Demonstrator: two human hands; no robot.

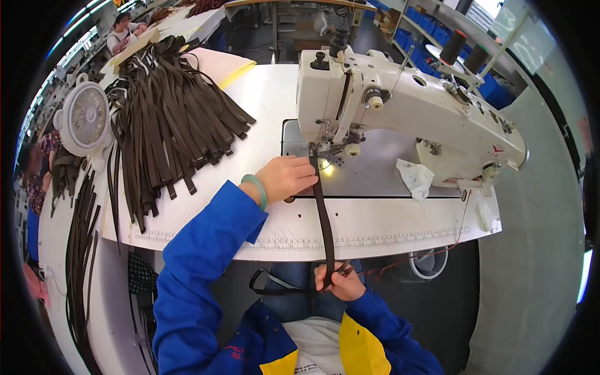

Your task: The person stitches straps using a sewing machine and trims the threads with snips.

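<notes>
A long dark brown strap (324, 222) runs from under the presser foot of the white sewing machine (400, 94) down over the table's front edge. My left hand (287, 179), a green bangle at its wrist, has its fingers closed on the strap's upper part just in front of the needle area. Below the table edge, over my lap, my right hand (342, 284) is closed around the lower part. From there the strap loops off to the left. A small lamp lights the needle area, where the strap's end is hidden by the foot.
A thick bundle of dark straps (175, 119) lies on the table's left, with more straps (81, 262) hanging beyond. A small white fan (86, 119) stands beside it. A white scrap (415, 179) lies near the machine base. Another person (122, 36) sits in the far left background.
</notes>
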